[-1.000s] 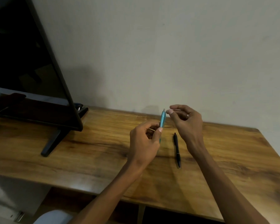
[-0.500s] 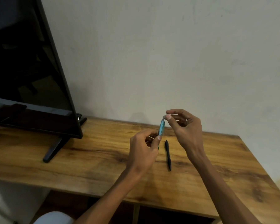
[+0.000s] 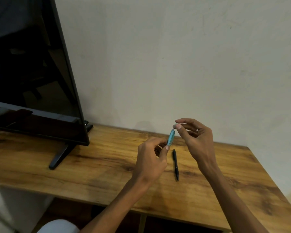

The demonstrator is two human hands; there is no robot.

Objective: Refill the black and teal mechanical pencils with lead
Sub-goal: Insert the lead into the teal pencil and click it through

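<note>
Just right of the frame's centre, the left hand (image 3: 149,157) is closed around the lower part of the teal pencil (image 3: 171,138), holding it nearly upright above the wooden counter (image 3: 91,165). The right hand (image 3: 194,140) pinches the pencil's top end between thumb and forefinger. The black pencil (image 3: 175,164) lies flat on the counter between the two wrists, untouched. A dark television (image 3: 29,73) stands in the upper left of the frame.

1. A wooden table (image 3: 94,167) stands against a pale wall.
2. A black pencil (image 3: 175,164) lies flat near its middle.
3. A dark screen's foot (image 3: 58,158) rests at its left.
</note>
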